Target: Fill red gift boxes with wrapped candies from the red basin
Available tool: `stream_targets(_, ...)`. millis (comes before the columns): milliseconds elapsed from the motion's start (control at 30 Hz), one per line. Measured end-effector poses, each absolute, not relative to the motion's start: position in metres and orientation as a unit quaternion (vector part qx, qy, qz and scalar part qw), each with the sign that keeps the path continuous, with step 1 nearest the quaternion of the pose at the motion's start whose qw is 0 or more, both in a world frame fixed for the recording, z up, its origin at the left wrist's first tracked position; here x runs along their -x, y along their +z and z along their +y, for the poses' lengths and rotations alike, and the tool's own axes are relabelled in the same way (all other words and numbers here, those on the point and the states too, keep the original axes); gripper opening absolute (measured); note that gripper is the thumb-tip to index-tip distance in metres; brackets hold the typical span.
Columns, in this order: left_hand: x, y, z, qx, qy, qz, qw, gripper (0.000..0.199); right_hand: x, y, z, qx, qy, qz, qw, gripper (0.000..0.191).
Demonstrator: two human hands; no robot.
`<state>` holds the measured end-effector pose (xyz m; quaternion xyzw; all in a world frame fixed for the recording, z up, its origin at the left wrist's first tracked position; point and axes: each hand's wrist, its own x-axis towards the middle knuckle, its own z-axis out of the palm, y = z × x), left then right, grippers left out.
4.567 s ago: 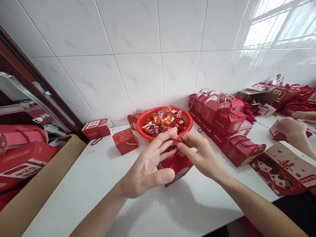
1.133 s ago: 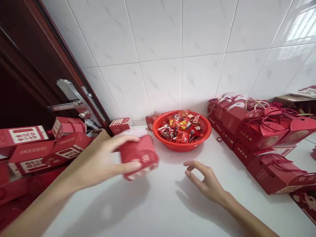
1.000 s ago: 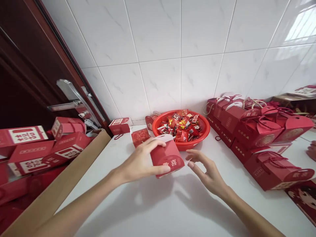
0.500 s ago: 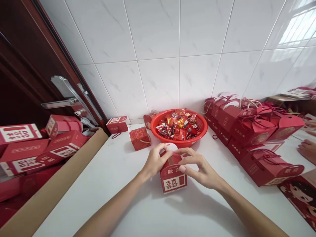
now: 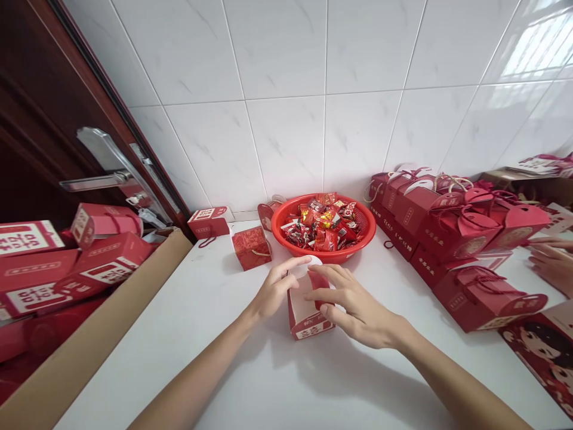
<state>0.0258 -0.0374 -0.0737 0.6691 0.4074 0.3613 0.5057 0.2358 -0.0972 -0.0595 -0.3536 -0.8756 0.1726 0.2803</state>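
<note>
A small red box (image 5: pixel 312 327) with white panels stands on the white table, its top open and its pale inside showing. My left hand (image 5: pixel 274 289) is at the box's left and rear edge, fingers apart near the white rounded flap. At the right side my right hand (image 5: pixel 353 304) touches the red flap, its fingers spread over the opening. Just behind the box sits a red plastic basket (image 5: pixel 340 257) filled with wrapped sweets (image 5: pixel 324 221).
Red boxes (image 5: pixel 434 233) are stacked at the right, near another person's hand (image 5: pixel 553 266). A carton (image 5: pixel 111 322) of red boxes is at the left, by a door handle (image 5: pixel 101 181). A patterned red box (image 5: pixel 251 248) lies left of the basket.
The box's top has gone from closed to open, showing its inside. My fingers have spread with the flaps. The other person's hand at the right has moved.
</note>
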Motion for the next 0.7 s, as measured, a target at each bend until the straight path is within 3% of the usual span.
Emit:
stream_targets(133, -0.008, -0.074, -0.038, -0.661, 0.314, 0.371, 0.571, 0.082, -0.237, -0.063, -0.104, 0.444, 0.179, -0.815, 0.327, 0.036)
stream_targets(333, 0.009, -0.088, -0.039, -0.672, 0.294, 0.290, 0.614, 0.092, -0.243, -0.077, -0.102, 0.547, 0.277, -0.662, 0.431, 0.048)
stream_targets(533, 0.013, -0.102, -0.036, -0.653, 0.285, 0.267, 0.649, 0.097, -0.259, -0.076, -0.101, 0.589, 0.415, -0.557, 0.414, 0.072)
stream_targets(700, 0.014, -0.109, -0.033, -0.611, 0.255, 0.299, 0.688, 0.100, -0.271, -0.078, -0.104, 0.518, 0.566, -0.495, 0.408, 0.084)
